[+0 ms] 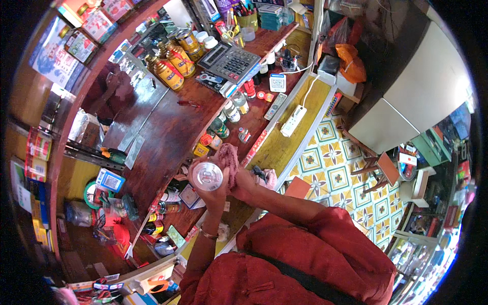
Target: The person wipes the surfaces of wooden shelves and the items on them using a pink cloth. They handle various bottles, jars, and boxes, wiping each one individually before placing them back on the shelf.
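My left hand grips a round container with a clear, shiny end turned up toward the camera; its sides are mostly hidden by the fingers. Right beside it, my right hand holds a pink cloth, which lies against the container's side. Both hands are above the front edge of a dark red wooden counter. A small yellow box and a green-capped jar stand just beyond them.
A calculator and gold bottles stand on the upper counter. On the lower shelf are jars and a remote control. A white power strip lies on the yellow ledge. A wooden stool stands on the tiled floor.
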{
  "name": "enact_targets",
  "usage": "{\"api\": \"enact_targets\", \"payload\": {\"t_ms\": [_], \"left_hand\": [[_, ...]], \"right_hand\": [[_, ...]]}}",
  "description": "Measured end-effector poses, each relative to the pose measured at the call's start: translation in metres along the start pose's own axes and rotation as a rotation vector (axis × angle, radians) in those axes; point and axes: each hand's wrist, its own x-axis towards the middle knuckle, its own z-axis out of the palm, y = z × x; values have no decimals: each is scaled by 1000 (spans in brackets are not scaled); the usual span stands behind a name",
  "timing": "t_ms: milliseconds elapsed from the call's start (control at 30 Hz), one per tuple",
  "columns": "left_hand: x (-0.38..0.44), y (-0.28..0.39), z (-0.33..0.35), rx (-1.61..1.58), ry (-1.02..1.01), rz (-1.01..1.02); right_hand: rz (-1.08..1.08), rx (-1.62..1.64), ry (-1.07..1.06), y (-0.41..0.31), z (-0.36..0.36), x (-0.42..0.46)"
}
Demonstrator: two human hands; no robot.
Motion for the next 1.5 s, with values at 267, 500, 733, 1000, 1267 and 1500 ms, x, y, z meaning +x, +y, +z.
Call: {"api": "enact_targets", "payload": {"t_ms": [267,500,733,1000,1267,1500], "left_hand": [[23,-17,-7,-85,-115,-214],[126,-33,-26,-109,151,-392],[185,-158,-66,-212,226,-205],[210,-179,-37,-28,169,-326],[208,-200,-42,-83,340,-293],[195,-184,-53,-153,300,-303]], "right_hand": [[0,-17,-141,-13,-21,-18],[-197,-699,-185,-58,-39,-73],[-302,-930,-87,-88,-37,-119],[-542,-1287,16,-99,-24,-129],[-957,-2258,-70,-102,21,-141],[-689,-1854,-167,-95,-13,-129]]}}
